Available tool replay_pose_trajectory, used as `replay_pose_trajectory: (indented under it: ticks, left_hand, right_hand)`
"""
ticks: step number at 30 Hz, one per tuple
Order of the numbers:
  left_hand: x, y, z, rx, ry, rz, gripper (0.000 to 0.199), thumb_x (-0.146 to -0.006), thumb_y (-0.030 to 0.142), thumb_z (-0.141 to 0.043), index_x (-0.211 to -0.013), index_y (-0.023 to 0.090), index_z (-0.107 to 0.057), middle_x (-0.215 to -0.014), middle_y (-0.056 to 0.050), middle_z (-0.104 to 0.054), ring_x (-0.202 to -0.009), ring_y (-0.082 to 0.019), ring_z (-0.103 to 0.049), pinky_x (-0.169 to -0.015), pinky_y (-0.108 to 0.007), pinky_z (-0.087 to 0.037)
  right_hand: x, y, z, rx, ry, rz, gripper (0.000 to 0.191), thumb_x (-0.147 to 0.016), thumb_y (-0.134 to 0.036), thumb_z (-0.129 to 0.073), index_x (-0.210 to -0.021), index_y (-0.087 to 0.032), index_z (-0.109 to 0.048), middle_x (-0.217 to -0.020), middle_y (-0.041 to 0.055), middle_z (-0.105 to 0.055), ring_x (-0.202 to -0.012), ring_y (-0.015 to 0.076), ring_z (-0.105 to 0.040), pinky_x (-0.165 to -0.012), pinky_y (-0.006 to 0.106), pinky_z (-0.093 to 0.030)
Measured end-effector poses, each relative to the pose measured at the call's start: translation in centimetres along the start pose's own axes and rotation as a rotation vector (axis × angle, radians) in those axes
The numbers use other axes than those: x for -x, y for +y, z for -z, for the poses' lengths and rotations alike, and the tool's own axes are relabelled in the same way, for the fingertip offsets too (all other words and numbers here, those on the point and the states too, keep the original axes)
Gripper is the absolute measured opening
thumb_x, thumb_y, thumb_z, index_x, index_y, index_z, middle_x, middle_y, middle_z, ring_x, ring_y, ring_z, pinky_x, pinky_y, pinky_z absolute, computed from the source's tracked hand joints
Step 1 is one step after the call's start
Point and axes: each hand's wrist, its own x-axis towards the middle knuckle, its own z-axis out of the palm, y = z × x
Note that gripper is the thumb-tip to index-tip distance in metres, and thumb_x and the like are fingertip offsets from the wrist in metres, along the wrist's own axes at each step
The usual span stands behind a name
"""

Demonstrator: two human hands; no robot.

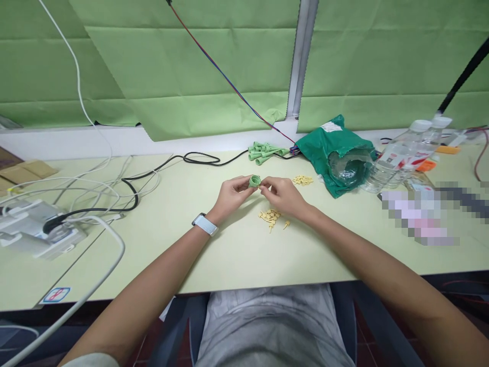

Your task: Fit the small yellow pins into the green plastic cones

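Observation:
My left hand (pixel 234 196) is closed around a green cone-shaped plastic piece (pixel 254 181), its round open end facing up toward me. Against the near side of that piece, my right hand (pixel 281 194) pinches with thumb and forefinger; a speck of yellow shows at the fingertips, seemingly a small yellow plastic piece, mostly hidden. Below the hands lies a loose pile of small yellow pieces (pixel 270 216), with a single yellow piece (pixel 287 224) just to its right. Beyond the right hand is another pile of yellow pieces (pixel 303 180). Several more green cone-shaped pieces (pixel 263 151) are heaped behind.
A torn green plastic bag (pixel 324 153) lies at the back right, beside clear water bottles (pixel 405 153). Power strips with plugs (pixel 42 229) and tangled cables (pixel 103 188) occupy the left. A cardboard box (pixel 26 173) sits at the far left. Green sheeting (pixel 191 66) covers the wall.

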Motion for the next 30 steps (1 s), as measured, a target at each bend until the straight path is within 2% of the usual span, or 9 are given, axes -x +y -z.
replay_pose_trajectory:
  ticks: [8, 17, 19, 22, 25, 27, 30]
  left_hand:
    - [0.1, -0.9, -0.3, -0.021, 0.004, -0.014, 0.042, -0.085, 0.047, -0.078, -0.117, 0.02, -0.08, -0.111, -0.011, -0.074, -0.102, -0.024, -0.068, -0.09, -0.037, -0.054]
    - [0.2, -1.7, -0.1, -0.08, -0.031, -0.02, 0.038, -0.089, 0.044, -0.075, -0.12, 0.022, -0.079, -0.111, -0.01, -0.073, -0.103, -0.023, -0.068, -0.091, -0.036, -0.053]
    - [0.1, -1.8, -0.1, -0.08, -0.04, -0.021, 0.038, -0.089, 0.045, -0.075, -0.12, 0.022, -0.079, -0.109, -0.01, -0.073, -0.103, -0.023, -0.068, -0.091, -0.037, -0.053]
    - [0.1, -1.8, -0.1, -0.065, -0.04, -0.024, 0.038, -0.089, 0.045, -0.075, -0.12, 0.023, -0.079, -0.109, -0.01, -0.073, -0.102, -0.023, -0.068, -0.091, -0.037, -0.053]
    - [0.1, -1.7, -0.3, -0.046, -0.039, -0.03, 0.039, -0.09, 0.045, -0.074, -0.121, 0.023, -0.079, -0.11, -0.01, -0.073, -0.103, -0.023, -0.067, -0.092, -0.037, -0.053]
    - [0.1, -1.7, -0.3, -0.032, -0.034, -0.037, 0.04, -0.09, 0.046, -0.074, -0.122, 0.022, -0.078, -0.111, -0.01, -0.073, -0.104, -0.024, -0.067, -0.093, -0.038, -0.053]
    - [0.1, -1.7, -0.3, -0.006, -0.034, -0.029, 0.042, -0.09, 0.046, -0.074, -0.123, 0.021, -0.078, -0.114, -0.011, -0.073, -0.105, -0.024, -0.067, -0.092, -0.037, -0.053]
  right_hand:
    - [-0.4, 0.8, 1.0, 0.103, -0.143, -0.05, 0.024, -0.099, -0.022, -0.054, -0.092, -0.023, -0.077, -0.087, 0.0035, -0.078, -0.077, 0.0191, -0.065, -0.063, 0.028, -0.032]
    - [-0.2, 1.1, 0.1, -0.264, -0.156, -0.121, 0.027, -0.096, -0.018, -0.051, -0.081, -0.017, -0.073, -0.073, 0.0012, -0.074, -0.055, 0.0121, -0.06, -0.062, 0.025, -0.04]
    - [0.1, 1.2, -0.3, -0.244, -0.123, -0.098, 0.023, -0.095, -0.018, -0.053, -0.08, -0.017, -0.071, -0.07, 0.001, -0.072, -0.057, 0.0132, -0.061, -0.063, 0.025, -0.041]
    - [0.4, 1.3, -0.8, -0.133, 0.013, -0.022, 0.01, -0.091, -0.022, -0.062, -0.083, -0.019, -0.068, -0.076, 0.0028, -0.072, -0.068, 0.016, -0.064, -0.068, 0.026, -0.043]
    - [0.4, 1.4, -1.2, -0.155, 0.106, -0.045, 0.008, -0.088, -0.028, -0.068, -0.087, -0.02, -0.064, -0.081, 0.0034, -0.072, -0.073, 0.0172, -0.065, -0.068, 0.027, -0.046]
    - [0.3, 1.5, -1.2, -0.304, 0.056, -0.121, 0.015, -0.087, -0.034, -0.07, -0.09, -0.021, -0.065, -0.083, 0.0028, -0.071, -0.068, 0.0162, -0.064, -0.064, 0.027, -0.048]
    - [0.2, 1.7, -1.1, -0.534, -0.102, -0.224, 0.024, -0.092, -0.042, -0.062, -0.088, -0.019, -0.068, -0.081, 0.0036, -0.072, -0.059, 0.0143, -0.063, -0.058, 0.026, -0.049]
